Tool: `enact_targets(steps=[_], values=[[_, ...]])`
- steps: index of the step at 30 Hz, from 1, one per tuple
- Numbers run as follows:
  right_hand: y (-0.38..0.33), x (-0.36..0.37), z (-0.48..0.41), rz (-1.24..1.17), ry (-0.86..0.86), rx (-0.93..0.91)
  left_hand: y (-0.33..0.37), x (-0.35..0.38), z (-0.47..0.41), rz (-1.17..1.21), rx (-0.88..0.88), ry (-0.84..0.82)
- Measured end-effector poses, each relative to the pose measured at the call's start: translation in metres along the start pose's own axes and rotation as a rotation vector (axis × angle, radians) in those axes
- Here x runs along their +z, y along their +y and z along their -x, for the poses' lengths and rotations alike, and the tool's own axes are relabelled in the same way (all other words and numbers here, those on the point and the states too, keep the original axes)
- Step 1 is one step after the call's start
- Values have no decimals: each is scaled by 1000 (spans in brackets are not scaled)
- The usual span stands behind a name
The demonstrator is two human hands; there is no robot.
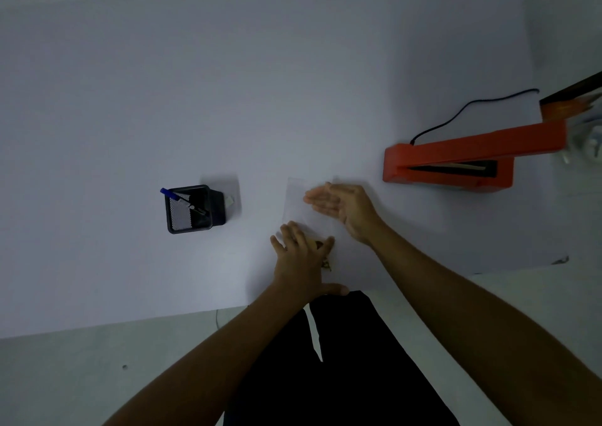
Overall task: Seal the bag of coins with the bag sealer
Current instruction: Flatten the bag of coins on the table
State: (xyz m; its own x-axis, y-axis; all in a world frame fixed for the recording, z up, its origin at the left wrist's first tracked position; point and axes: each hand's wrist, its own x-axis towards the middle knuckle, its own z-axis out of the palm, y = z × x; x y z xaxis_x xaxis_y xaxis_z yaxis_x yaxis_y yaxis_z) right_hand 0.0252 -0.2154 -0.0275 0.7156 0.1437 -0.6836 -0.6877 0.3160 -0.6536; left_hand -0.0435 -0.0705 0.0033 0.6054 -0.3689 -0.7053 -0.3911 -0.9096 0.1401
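A clear plastic bag (296, 202) lies flat on the white table, its far end towards the wall. Coins (326, 264) show at its near end, mostly covered. My left hand (301, 257) rests flat on that near end, fingers spread, pressing on the coins. My right hand (342, 209) is over the upper part of the bag, fingers straight and together, palm turned left; it grips nothing. The orange bag sealer (456, 161) stands to the right with its lid arm raised, so the sealing strip is exposed.
A black mesh pen holder (192, 210) with a blue pen stands left of the bag. The sealer's black cord (456, 112) runs back to the right. An orange box (566, 104) sits at the far right edge. The table's near edge (130, 323) is just below my left hand.
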Motion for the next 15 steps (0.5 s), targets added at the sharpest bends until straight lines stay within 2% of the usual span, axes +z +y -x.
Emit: enact_targets(steps=[8, 15], values=[[23, -12, 13, 212, -86, 65, 1, 2, 0, 6, -8, -33], [-18, -20, -27, 223, 33, -30, 1, -3, -1, 7, -11, -43]])
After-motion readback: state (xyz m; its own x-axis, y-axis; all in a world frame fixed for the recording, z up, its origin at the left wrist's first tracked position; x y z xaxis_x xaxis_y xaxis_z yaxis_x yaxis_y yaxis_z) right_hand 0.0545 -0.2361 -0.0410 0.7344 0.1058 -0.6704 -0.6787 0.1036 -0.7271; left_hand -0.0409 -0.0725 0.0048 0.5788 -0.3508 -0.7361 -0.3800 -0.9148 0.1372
